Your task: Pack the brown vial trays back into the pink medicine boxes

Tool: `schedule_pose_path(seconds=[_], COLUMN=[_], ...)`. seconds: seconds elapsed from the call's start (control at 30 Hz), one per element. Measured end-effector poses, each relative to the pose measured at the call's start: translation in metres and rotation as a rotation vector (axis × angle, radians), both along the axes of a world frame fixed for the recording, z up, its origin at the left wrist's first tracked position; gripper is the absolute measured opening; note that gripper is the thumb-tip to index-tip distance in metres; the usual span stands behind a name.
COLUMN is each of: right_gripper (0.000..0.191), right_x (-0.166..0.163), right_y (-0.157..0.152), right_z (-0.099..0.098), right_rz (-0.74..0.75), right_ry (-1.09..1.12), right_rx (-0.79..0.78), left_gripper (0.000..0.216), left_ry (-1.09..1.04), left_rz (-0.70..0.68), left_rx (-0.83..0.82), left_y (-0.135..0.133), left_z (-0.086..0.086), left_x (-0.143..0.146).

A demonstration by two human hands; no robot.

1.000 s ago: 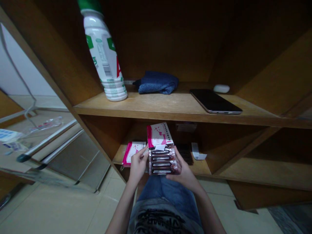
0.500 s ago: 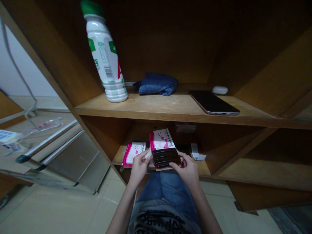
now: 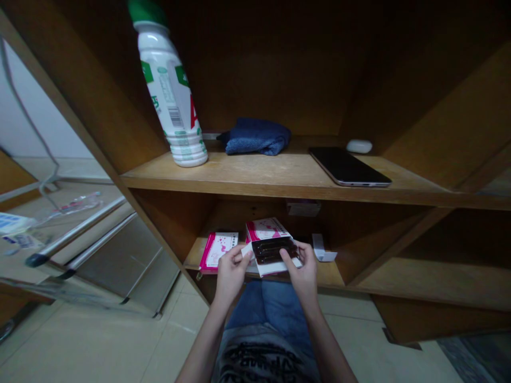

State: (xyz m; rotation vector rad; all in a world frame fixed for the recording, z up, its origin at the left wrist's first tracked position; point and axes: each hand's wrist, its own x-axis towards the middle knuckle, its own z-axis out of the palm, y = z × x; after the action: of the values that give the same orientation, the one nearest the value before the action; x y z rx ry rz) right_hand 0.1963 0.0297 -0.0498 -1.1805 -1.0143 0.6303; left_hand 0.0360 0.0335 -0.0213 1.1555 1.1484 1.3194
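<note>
Pink-edged carton [image 3: 217, 251] lay flat on the lower shelf [image 3: 331, 276] – just beside it, the left hand [image 3: 233, 277] pinched the white flap of an open carton [image 3: 265, 230], its fingers nearly closed. The right hand [image 3: 298, 268] gripped that carton's far edge, keeping the dark ampoule tray [image 3: 275, 250] level inside.

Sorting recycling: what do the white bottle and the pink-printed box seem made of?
The bottle looks like glossy plastic, given its moulded ribs. The box looks like thin printed paperboard, judging by its folded flap; any coating can't be told.
</note>
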Motion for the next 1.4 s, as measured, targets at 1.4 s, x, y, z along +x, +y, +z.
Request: schedule_pose_path(seconds=[1.4], right_gripper=[0.038], right_x=[-0.004], right_y=[-0.017], right_z=[0.005], right_rz=[0.198], right_ry=[-0.24], right_rx=[0.106], left_gripper=[0.046], left_ry=[0.586], left_rz=[0.099], left_rx=[0.167], left_y=[-0.008], left_z=[0.026], left_x=[-0.024])
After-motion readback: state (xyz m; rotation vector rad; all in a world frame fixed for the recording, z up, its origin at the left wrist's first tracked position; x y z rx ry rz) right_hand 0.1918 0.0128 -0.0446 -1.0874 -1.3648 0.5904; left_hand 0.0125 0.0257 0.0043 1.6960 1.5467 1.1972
